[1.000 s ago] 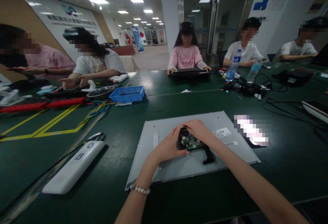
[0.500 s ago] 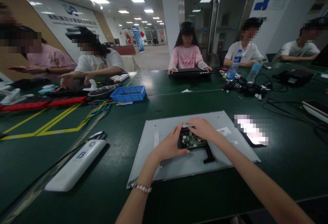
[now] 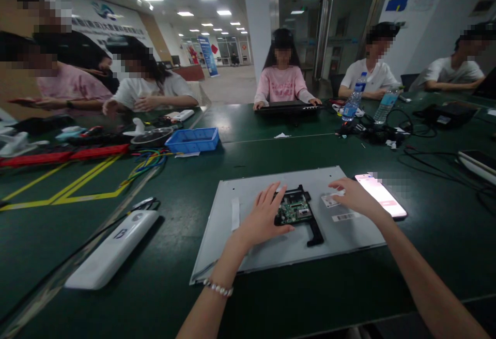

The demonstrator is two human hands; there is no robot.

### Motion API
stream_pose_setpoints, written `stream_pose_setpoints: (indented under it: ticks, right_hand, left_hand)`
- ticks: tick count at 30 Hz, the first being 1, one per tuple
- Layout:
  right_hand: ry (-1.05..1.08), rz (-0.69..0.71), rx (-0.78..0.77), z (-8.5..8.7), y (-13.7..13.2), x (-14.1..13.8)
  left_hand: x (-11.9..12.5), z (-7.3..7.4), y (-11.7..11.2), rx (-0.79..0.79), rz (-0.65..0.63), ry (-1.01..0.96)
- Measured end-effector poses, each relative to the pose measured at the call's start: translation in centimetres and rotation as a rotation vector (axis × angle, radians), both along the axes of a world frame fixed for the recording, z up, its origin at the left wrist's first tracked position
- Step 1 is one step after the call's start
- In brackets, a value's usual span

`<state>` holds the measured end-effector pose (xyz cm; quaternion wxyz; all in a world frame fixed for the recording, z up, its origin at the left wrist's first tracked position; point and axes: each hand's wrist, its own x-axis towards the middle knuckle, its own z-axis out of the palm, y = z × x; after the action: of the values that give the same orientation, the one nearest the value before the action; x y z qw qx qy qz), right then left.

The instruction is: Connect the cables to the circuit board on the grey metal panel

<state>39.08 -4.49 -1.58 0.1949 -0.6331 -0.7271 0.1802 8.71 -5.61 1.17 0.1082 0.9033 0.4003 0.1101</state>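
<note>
A green circuit board (image 3: pixel 292 211) in a black frame (image 3: pixel 315 229) lies on a pale flat metal panel (image 3: pixel 267 261). My left hand (image 3: pixel 263 215) rests at the board's left side, fingers spread, with part of the frame hidden beneath it. Right of the board, my right hand (image 3: pixel 354 197) is over the panel with its fingers loosely bent and apart, near a white label (image 3: pixel 330 200). Nothing shows in its fingers. A lit phone (image 3: pixel 382 194) lies just beyond the right hand, by the panel's right edge.
A white power bank (image 3: pixel 116 248) with a cable lies left of the panel. Farther back are a blue tray (image 3: pixel 194 140), two plastic bottles (image 3: pixel 354 97) and tangled black cables (image 3: pixel 372 131). Several people sit around the green table (image 3: pixel 174 256).
My right hand has left the board and moved right, towards the phone, uncovering the board's top and a barcode label. My left hand stays by the board, its fingers now more spread.
</note>
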Motion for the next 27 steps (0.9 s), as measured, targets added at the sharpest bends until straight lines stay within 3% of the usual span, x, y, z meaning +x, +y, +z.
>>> stream_pose_setpoints:
  ticks: [8, 20, 27]
  right_hand:
    - [-0.047, -0.008, -0.06, -1.2, 0.0, 0.2]
    - [0.298, -0.03, -0.089, -0.9, -0.1, -1.0]
    - [0.638, 0.034, -0.376, -0.7, -0.6, -2.9]
  left_hand:
    - [0.7, 0.1, -0.2, 0.025, -0.031, 0.007]
    - [2.3, 0.2, -1.1, 0.04, -0.13, 0.036]
    - [2.5, 0.5, -1.2, -0.01, -0.184, 0.028]
